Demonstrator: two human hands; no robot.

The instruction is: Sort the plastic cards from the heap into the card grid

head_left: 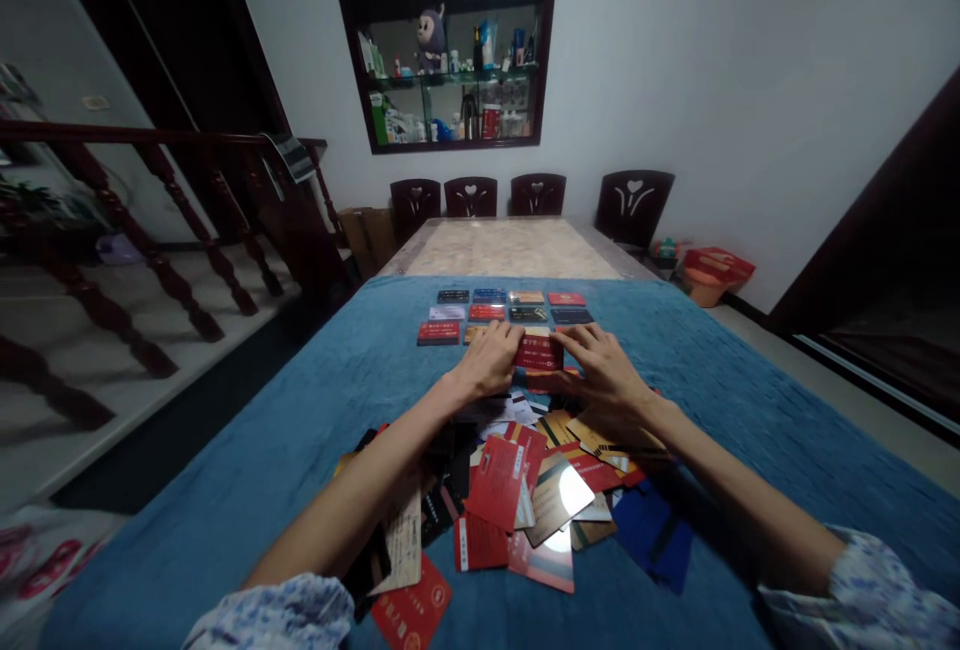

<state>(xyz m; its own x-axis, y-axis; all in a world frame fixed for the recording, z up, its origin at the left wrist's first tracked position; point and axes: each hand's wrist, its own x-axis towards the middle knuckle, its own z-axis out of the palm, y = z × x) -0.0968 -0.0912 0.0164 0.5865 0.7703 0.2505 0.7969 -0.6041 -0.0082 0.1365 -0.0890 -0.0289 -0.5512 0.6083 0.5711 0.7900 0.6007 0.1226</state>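
A dark red card [539, 352] is held upright by its two side edges between my hands. My left hand [491, 358] grips the left edge, and my right hand [600, 362] pinches the right one, fingers closed. Just beyond, cards lie in neat rows, among them a red card [438, 333] at the near left and a dark blue card [571, 316] at the right. Some of the nearest row is hidden behind my fingers. Under my forearms spreads a loose heap of cards, with a red card [495, 482] and a gold card [553, 505] on top.
A blue cloth [300, 400] covers the near part of the long table; the bare tabletop [502, 248] shows beyond it. Dark chairs [636, 205] stand at the far end. A wooden railing [187, 200] runs along the left, and a plastic bag [52, 555] lies low at the left.
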